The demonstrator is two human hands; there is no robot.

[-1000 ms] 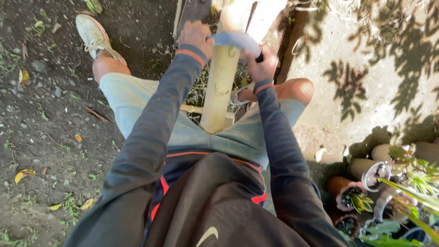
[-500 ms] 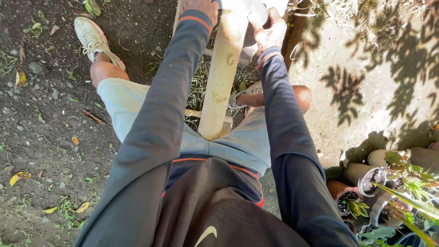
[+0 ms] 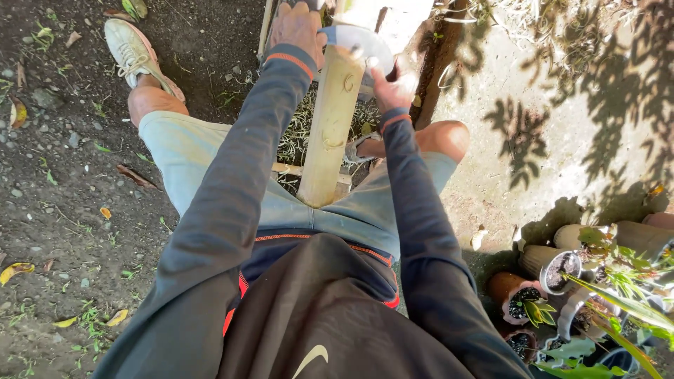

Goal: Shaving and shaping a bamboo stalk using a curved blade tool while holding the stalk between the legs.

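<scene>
Pale bamboo pole (image 3: pixel 330 126) leans up from between your knees, its foot near your shorts and its top under a curved blade (image 3: pixel 361 43). Your left hand (image 3: pixel 298 27) presses its grip closed over the blade's far end; your right hand (image 3: pixel 392 90) has its grip clamped on the near end. Small potted plants (image 3: pixel 562 281) sit to your right on the ground.

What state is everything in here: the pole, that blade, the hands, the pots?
Bamboo pole: pale, leaning between the knees, blade across its top.
Blade: curved, laid on the pole, held at both ends.
Left hand: closed on the blade's left end.
Right hand: gripping the right end.
Shoe: laced, on dirt.
Pots: tipped sideways, soil inside, plants growing.
</scene>
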